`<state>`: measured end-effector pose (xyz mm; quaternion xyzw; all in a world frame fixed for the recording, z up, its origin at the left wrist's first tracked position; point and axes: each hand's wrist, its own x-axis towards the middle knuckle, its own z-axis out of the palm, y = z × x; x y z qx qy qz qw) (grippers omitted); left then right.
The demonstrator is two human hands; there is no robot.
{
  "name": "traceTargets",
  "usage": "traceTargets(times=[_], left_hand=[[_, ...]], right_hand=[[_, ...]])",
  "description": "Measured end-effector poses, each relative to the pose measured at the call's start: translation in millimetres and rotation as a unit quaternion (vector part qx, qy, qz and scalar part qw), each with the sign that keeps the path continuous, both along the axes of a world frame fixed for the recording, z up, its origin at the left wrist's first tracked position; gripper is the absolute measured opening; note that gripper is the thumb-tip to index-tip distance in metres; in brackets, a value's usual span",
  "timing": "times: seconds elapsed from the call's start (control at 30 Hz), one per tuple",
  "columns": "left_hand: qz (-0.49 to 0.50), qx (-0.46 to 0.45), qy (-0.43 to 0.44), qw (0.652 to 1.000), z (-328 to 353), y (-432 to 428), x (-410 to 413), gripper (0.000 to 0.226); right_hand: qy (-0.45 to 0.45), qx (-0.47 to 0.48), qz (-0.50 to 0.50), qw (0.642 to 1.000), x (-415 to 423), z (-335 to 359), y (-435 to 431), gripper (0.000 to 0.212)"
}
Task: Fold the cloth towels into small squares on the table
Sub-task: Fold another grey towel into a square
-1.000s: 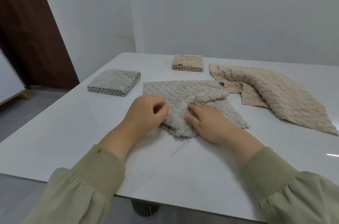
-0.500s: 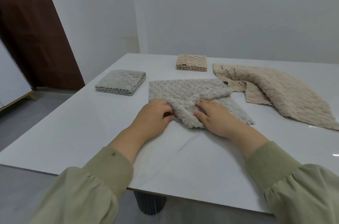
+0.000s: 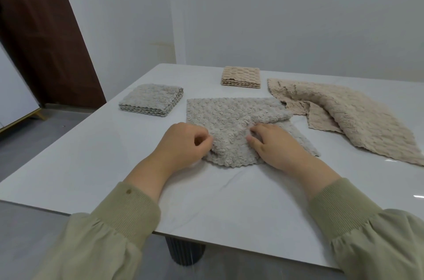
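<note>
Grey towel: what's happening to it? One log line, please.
step: folding grey towel | left hand: pinches it | right hand: rests on it | folded: grey square, beige square | unfolded: beige towel

soft, even indoor light, small glare streaks on the glossy table (image 3: 103,165) at right, wide-angle bending at edges.
</note>
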<state>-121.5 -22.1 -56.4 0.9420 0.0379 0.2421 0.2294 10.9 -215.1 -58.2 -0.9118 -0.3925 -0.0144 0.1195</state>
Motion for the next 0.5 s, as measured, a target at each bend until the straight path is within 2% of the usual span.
traceTargets(times=[0.17, 0.33, 0.4, 0.5], left_hand=[[-0.004, 0.041, 0.002, 0.999, 0.1, -0.9, -3.5, 0.04], [-0.002, 0.001, -0.083, 0.997, 2.7, -9.3, -0.7, 0.045], [-0.038, 0.026, -0.007, 0.999, -0.9, -12.4, 7.1, 0.049], [-0.036, 0.127, 0.209, 0.969, -12.6, -13.7, 14.0, 0.063]], right_hand=[[0.002, 0.021, -0.03, 0.999, 2.6, -0.1, -1.5, 0.038], [-0.021, 0.055, -0.067, 0.996, -0.3, 5.9, -3.5, 0.034], [-0.011, -0.014, -0.074, 0.997, -2.1, 4.8, -6.0, 0.046], [0.051, -0.096, -0.076, 0.991, -1.6, 2.7, -16.0, 0.061]])
